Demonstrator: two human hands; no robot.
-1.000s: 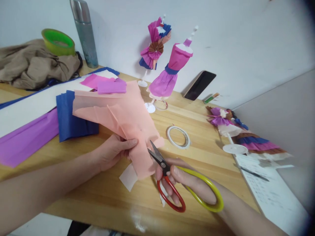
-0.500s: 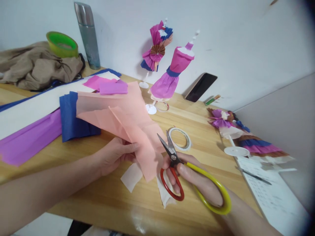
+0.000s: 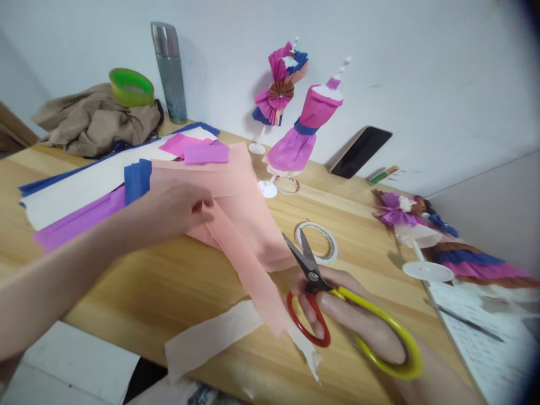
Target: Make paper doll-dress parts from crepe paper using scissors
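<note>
My right hand holds scissors with a red and a yellow handle loop, their blades parted and pointing up-left. Blurred by motion, my left hand is over the peach crepe paper, its fingers curled at the top of a loose peach strip. Whether the fingers pinch that strip is hard to make out. The strip slants down toward the scissors. Beneath its lower end, a whitish strip lies near the table's front edge.
Blue, white and purple papers lie left. Behind stand a bottle and two dressed stands. A tape roll, phone, third dressed figure and pen are right.
My left hand has moved up and left from the peach paper's lower edge. The peach strip now stretches lower, and more of the whitish strip shows. The scissors remain in my right hand.
</note>
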